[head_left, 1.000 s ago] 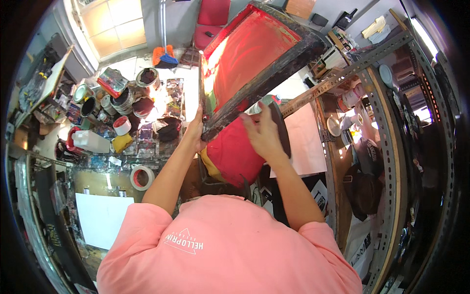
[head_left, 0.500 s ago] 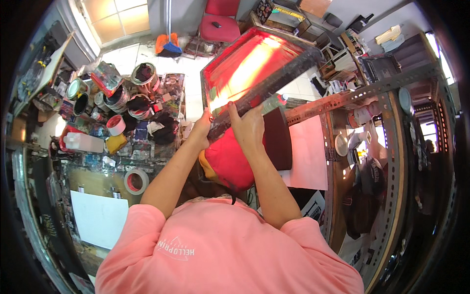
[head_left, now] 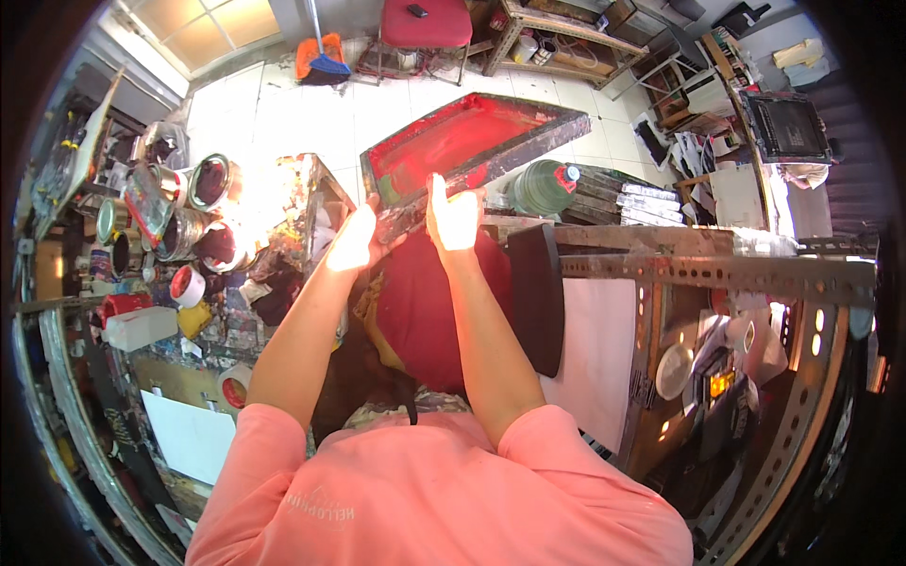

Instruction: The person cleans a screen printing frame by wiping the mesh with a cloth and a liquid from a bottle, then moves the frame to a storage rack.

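Note:
A screen printing frame [head_left: 557,129] with red-stained mesh and ink-smeared dark bars is held up in front of me, tilted. My left hand [head_left: 357,241] grips the left part of its near bar, fingers passing underneath. My right hand [head_left: 455,219] is closed on the same bar further right, thumb lying along the top. Strong light whitens the backs of both hands. Below the frame, between my forearms, lies a red cloth [head_left: 439,311] with a yellow edge. Beside it on the right is a dark board [head_left: 535,302].
Paint tins [head_left: 209,181] and stained rags crowd the bench at left, near a tape roll [head_left: 233,387] and white sheet [head_left: 189,434]. A green bottle [head_left: 545,189] stands beyond the board. A perforated metal rail [head_left: 708,272] crosses at right. A red chair [head_left: 425,24] stands far off.
The frame has come lower and tilted flatter, and light no longer glares through its mesh. Both hands keep hold of it. My view has shifted, exposing more floor and the green bottle.

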Motion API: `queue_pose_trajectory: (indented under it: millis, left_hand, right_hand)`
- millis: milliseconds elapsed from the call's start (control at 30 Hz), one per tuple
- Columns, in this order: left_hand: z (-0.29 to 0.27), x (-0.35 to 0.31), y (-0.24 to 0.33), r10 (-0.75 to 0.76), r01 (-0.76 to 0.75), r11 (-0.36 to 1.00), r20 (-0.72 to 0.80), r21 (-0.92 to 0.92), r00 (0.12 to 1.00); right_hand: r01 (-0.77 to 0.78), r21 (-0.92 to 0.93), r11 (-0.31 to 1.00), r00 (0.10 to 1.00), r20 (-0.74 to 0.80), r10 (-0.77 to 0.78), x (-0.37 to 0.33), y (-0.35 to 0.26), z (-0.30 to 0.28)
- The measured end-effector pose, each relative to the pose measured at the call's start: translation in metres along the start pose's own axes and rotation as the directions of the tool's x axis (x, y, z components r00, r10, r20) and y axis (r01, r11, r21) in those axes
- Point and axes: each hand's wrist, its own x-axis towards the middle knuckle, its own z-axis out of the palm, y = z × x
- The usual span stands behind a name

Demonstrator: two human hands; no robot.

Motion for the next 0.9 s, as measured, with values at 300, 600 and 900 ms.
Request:
queue_pose_trajectory:
  millis: [300, 600, 900]
  left_hand:
    - [-0.028, -0.035, -0.036, 0.196, -0.05, 0.807, -0.187, 0.588, 0.962]
    - [-0.089, -0.172, -0.108, -0.103, 0.369, 0.629, -0.397, 0.684, 0.912]
    - [-0.139, -0.22, -0.155, -0.125, 0.536, 0.497, -0.555, 0.682, 0.822]
  right_hand:
    - [-0.997, 0.076, -0.026, 0.044, 0.792, 0.609, 0.036, 0.045, 0.11]
    - [-0.951, 0.091, -0.295, -0.176, 0.627, 0.759, -0.034, 0.107, 0.214]
    - [-0.923, 0.087, -0.375, -0.28, 0.519, 0.807, -0.075, 0.15, 0.256]
